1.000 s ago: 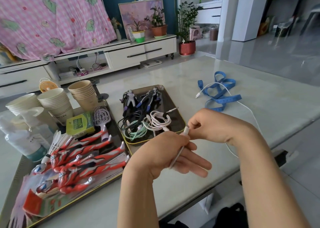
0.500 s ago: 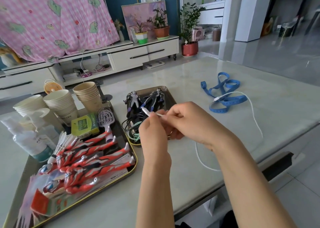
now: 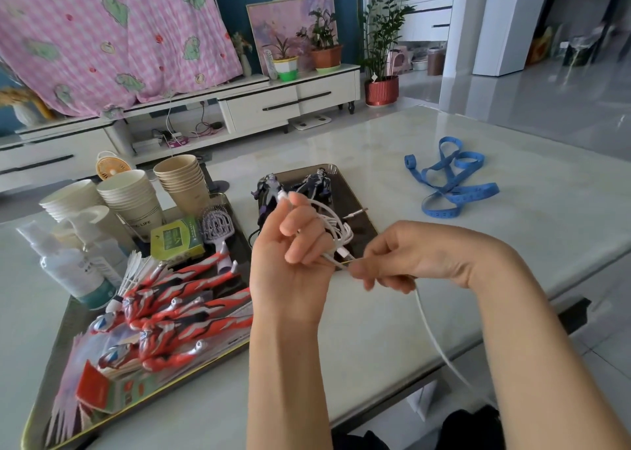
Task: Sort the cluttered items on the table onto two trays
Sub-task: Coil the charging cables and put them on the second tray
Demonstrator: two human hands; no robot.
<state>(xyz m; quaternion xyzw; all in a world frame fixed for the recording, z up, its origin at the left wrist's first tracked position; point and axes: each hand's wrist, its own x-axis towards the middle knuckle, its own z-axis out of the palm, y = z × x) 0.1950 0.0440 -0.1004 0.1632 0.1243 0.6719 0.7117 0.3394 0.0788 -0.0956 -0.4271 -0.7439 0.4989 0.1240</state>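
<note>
One thin white cable [image 3: 333, 226], looped above the counter [image 3: 512, 244].
Our left hand [image 3: 290, 265] gripped its coils; our right hand [image 3: 416, 255] pinched the trailing length. We counted two trays [image 3: 355, 193], three cup stacks [image 3: 133, 197], one tape [image 3: 450, 179].

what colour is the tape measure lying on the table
The tape measure is blue, seen in the head view.

Cable [image 3: 336, 226]: white. Tape [image 3: 478, 191]: bright blue, dark marks. Near figures [image 3: 191, 280]: red, with silver and black streaks. Far figures [image 3: 269, 190]: black and purple. Box [image 3: 177, 239]: green. Brush [image 3: 218, 226]: lilac. Cups: cream stack [image 3: 131, 200], tan stack [image 3: 184, 183]. Cloth [image 3: 102, 33]: pink check, green blobs. Worktop [image 3: 563, 217]: pale grey, faintly marbled.
</note>
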